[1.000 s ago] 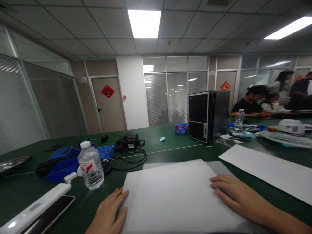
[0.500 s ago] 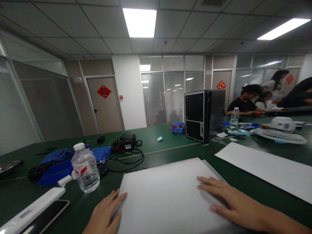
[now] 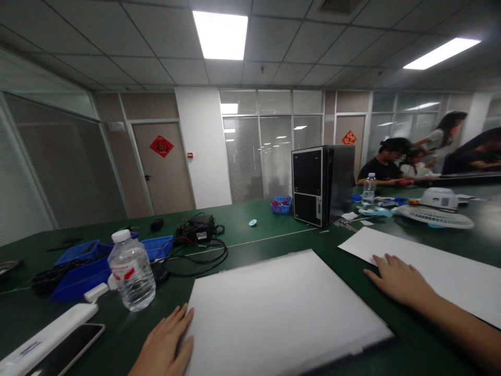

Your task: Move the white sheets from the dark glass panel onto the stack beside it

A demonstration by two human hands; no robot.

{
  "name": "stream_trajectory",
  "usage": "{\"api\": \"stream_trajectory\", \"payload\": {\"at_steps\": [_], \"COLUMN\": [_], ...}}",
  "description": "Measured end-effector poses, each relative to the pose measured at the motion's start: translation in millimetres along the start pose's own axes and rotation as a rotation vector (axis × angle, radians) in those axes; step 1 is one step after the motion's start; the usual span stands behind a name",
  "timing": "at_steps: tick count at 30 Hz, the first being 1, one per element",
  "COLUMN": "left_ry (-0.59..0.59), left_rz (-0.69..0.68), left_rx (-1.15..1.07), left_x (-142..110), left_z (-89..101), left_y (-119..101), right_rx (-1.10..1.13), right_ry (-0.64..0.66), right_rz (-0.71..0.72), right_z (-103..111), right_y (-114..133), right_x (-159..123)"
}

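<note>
A large white sheet (image 3: 270, 313) lies flat in front of me, with a dark edge showing along its right and lower sides. My left hand (image 3: 166, 339) rests at its left edge, fingers stretched out and touching it. To the right lies a second white sheet (image 3: 450, 277), longer and angled away. My right hand (image 3: 399, 279) is over that sheet's near left edge, fingers extended and loosely spread. Whether its palm presses on the sheet or the table I cannot tell. Neither hand grips anything.
On the left stand a water bottle (image 3: 132, 277), a white device (image 3: 50, 339), a phone (image 3: 66, 352) and blue trays (image 3: 82, 279). Further back are a black power adapter (image 3: 195, 230) with cables and a computer tower (image 3: 323, 185). People (image 3: 385, 162) sit at the far right.
My right hand has moved right, from the near sheet's right side to the second sheet. The near sheet's right edge now lies uncovered. My left hand stays put; the view has shifted slightly.
</note>
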State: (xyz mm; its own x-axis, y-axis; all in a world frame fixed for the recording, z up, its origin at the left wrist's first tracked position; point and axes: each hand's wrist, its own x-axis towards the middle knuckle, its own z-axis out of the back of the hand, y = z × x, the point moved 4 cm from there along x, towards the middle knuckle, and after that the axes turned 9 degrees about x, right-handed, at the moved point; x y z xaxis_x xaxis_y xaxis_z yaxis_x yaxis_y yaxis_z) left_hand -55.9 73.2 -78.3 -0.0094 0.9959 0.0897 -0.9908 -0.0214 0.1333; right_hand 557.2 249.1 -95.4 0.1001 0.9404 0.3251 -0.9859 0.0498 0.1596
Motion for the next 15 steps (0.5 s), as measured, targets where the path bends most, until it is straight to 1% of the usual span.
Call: {"api": "stream_trajectory", "payload": {"at_steps": [1,3,7,9,12,15], "left_ry": [-0.005,-0.034,-0.191,-0.25,-0.252,-0.241], "left_rz": [0.0,0.002,-0.006,-0.017,-0.018,-0.01], "left_rx": [0.001,-0.007,-0.102,-0.144,-0.155,-0.151], "left_x": [-0.4,-1.5,-4.7,-5.9,-5.8,-4.9], "left_z": [0.6,0.4,-1.2,-2.2,-4.0,-4.1], "left_y": [0.1,2.2,10.1,13.4,15.4,15.0], "right_rx": [0.007,0.023,0.022,0.031,0.051,0.056], "right_ry": [0.024,0.069,0.086,0.091,0.1,0.103], "right_rz": [-0.029,-0.013,0.115,0.163,0.211,0.169], "right_z": [-1.5,-1.0,8.3,13.3,22.5,35.7], "right_y": [-4.4,-3.1,17.9,27.5,38.0,47.6], "right_x": [0.2,-2.1,-9.8,-12.8,-16.4,-20.4]}}
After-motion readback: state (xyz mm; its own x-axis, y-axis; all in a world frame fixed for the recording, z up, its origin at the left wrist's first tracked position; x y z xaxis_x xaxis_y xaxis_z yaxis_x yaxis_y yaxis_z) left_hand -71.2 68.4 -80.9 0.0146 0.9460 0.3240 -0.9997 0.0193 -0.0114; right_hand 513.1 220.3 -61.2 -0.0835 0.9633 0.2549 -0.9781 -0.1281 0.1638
